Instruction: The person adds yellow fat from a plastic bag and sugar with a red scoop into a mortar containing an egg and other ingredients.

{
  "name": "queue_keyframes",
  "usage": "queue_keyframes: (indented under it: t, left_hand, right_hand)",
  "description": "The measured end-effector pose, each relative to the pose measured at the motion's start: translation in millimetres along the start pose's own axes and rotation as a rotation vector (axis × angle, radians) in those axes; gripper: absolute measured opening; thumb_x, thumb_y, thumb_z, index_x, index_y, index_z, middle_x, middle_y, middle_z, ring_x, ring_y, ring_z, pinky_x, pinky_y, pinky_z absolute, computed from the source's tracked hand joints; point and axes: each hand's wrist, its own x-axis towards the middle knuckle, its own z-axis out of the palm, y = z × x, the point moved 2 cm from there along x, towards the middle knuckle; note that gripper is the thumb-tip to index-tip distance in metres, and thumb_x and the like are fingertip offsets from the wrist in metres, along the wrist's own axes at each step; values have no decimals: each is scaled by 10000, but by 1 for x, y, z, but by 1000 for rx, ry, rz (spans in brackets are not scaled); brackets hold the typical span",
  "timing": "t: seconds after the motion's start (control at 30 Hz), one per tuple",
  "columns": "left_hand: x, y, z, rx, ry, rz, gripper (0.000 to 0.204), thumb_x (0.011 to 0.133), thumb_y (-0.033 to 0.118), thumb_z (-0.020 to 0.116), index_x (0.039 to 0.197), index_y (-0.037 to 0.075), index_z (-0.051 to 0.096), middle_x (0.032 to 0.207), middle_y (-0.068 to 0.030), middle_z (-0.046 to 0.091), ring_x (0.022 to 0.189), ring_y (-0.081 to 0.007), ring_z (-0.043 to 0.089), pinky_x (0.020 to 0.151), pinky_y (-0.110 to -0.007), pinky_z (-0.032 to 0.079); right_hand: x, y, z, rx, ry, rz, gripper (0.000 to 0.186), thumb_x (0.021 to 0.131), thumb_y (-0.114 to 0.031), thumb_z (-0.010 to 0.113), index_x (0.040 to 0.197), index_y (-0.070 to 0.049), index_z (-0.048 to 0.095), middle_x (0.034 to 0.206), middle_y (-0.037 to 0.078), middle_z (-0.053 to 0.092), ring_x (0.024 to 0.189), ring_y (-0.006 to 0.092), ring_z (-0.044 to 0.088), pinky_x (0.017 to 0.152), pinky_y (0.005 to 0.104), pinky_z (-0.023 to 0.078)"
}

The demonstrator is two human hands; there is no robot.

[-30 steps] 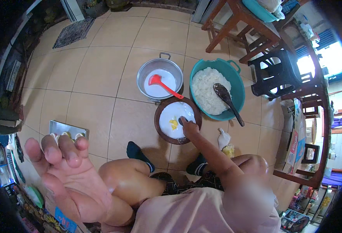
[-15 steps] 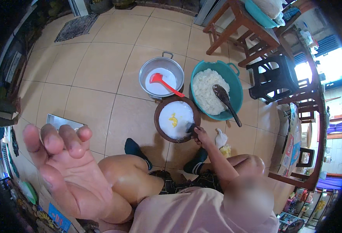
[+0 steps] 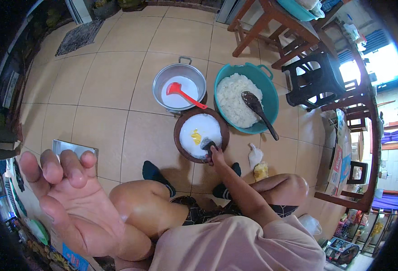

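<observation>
My right hand (image 3: 215, 156) grips a short dark pestle (image 3: 207, 144). The pestle's end rests in the white contents (image 3: 206, 126) of a brown mortar (image 3: 178, 139), close to a yellow lump (image 3: 195, 136). Whether the white stuff is liquid or powder, I cannot tell. My left hand (image 3: 83, 203) is raised large at the lower left, palm up, fingers apart and a little curled, nothing in it. Beyond the mortar stands a metal pot (image 3: 162, 100) with white contents and a red ladle (image 3: 185, 94). To its right, a teal basin (image 3: 273, 106) holds white rice (image 3: 237, 97) and a dark wooden spoon (image 3: 258, 110).
Two small plastic bags (image 3: 258, 165), one with yellow contents, lie right of the mortar. A metal tray (image 3: 65, 148) lies behind my left hand. A black stool (image 3: 314, 81) and a wooden table (image 3: 293, 27) stand at the right. A grey mat (image 3: 79, 36) lies far left.
My right hand has moved the pestle left and toward the middle of the mortar, nearer the yellow lump. My left hand stays raised. The whole view has shifted slightly.
</observation>
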Motion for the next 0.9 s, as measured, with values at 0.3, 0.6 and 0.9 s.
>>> queue_keyframes:
  t: [0.3, 0.6, 0.9]
  left_hand:
    - [3, -6, 4, 13, 24, -10, 496, 837, 188, 524, 1245, -18, 331, 985, -43, 418, 840, -150, 397, 882, -361, 316]
    - [5, -5, 1, -4, -35, -20, 466, 847, 188, 512, 1232, -16, 347, 973, -38, 419, 832, -140, 395, 873, -353, 319]
    - [3, -12, 6, -2, -9, -13, 465, 847, 182, 512, 1234, -12, 344, 976, -38, 422, 830, -140, 395, 869, -349, 322]
  right_hand:
    - [45, -47, 3, -210, 39, -263, 372, 853, -276, 501, 1162, -88, 414, 738, 76, 560, 470, 128, 518, 318, 232, 327]
    - [33, -83, -10, -1604, 105, -969, 565, 771, -259, 558, 1290, -294, 334, 957, 206, 530, 782, 349, 587, 663, 443, 482]
    - [13, -51, -1, -1615, 23, -678, 537, 769, -241, 559, 1268, -243, 360, 875, 205, 571, 769, 352, 591, 671, 447, 483]
